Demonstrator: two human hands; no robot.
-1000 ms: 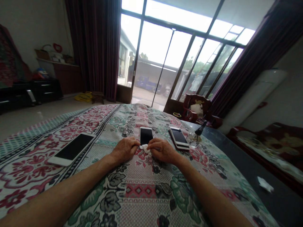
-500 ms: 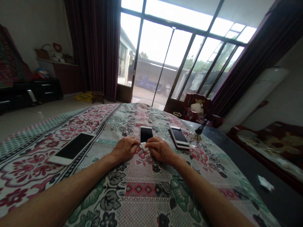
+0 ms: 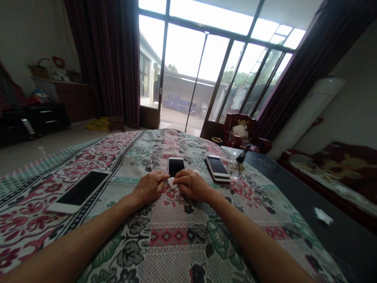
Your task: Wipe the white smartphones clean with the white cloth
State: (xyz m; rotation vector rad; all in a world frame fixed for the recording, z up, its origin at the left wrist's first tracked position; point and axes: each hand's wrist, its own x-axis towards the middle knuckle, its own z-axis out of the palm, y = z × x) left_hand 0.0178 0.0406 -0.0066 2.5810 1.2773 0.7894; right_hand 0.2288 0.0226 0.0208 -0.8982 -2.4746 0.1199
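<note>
A white smartphone with a dark screen lies on the flowered tablecloth between my hands. My left hand is closed, its fingertips at the phone's lower left corner. In the closed fingers of my right hand is a crumpled white tissue, against the phone's lower end. That hand covers the phone's lower right part. To the left lies a larger white smartphone. On the right, a stack of phones rests askew.
Right of the stack stands a clear glass jar with a black-handled brush. Another crumpled tissue lies on the dark tabletop at the right. Beyond the table are a carved wooden chair and glass doors.
The whole view has shifted, so everything sits a little further left. My right fingers have moved slightly up over the phone's lower end with the tissue. My left hand stays at the corner.
</note>
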